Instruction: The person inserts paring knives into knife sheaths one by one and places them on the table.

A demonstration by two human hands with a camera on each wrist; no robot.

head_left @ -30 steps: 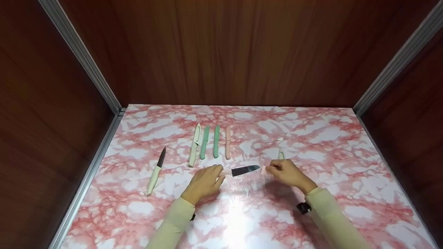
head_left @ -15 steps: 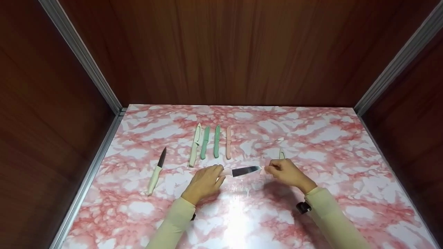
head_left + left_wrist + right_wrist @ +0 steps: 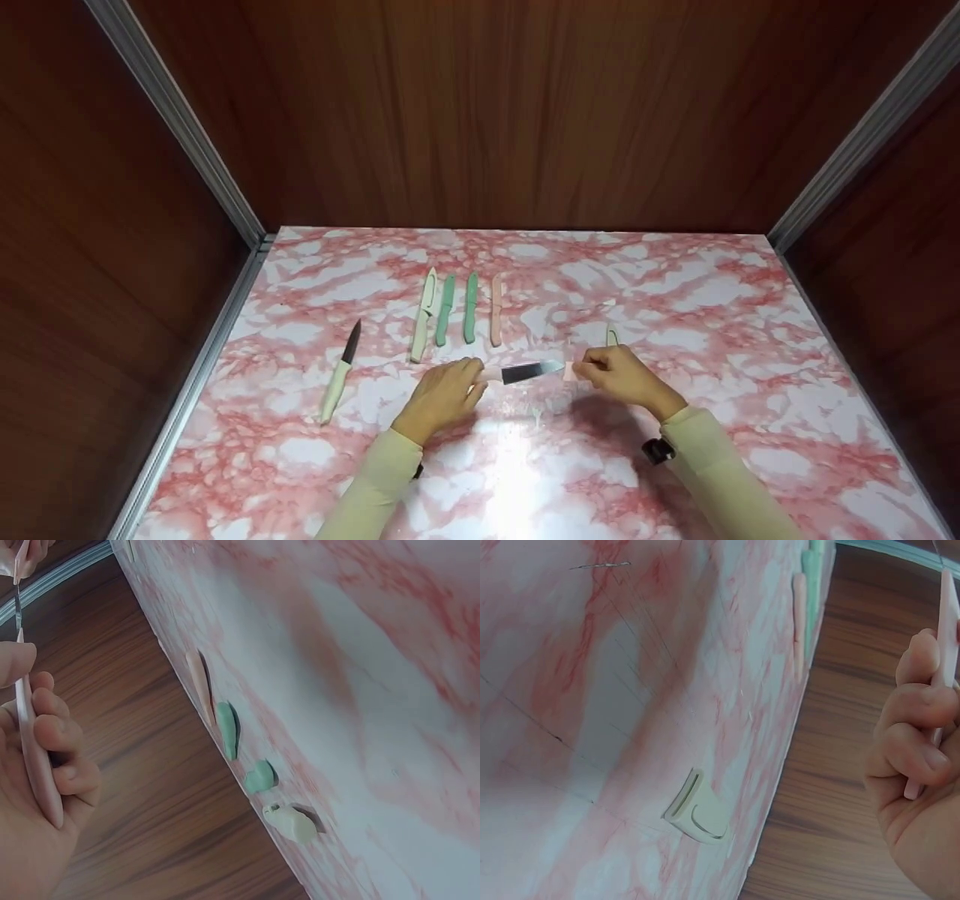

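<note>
My left hand grips the pink handle of a kitchen knife, its bare blade pointing right. In the left wrist view, the handle lies along the palm under curled fingers and thumb. My right hand pinches a pink blade sheath, its mouth facing the knife tip and very close to it. The right wrist view has this sheath between curled fingers and thumb. Just beyond the right hand lies a cream sheath on the marbled table.
A cream-handled knife with bare blade lies at the left. Behind the hands, a row holds a sheathed cream knife, two green ones and a pink one. Wood-grain panels enclose the table.
The knife tip and the pink sheath's mouth have shifted slightly against each other. The blade's tilt has changed, so it reflects more light. Both hands stay almost in place.
</note>
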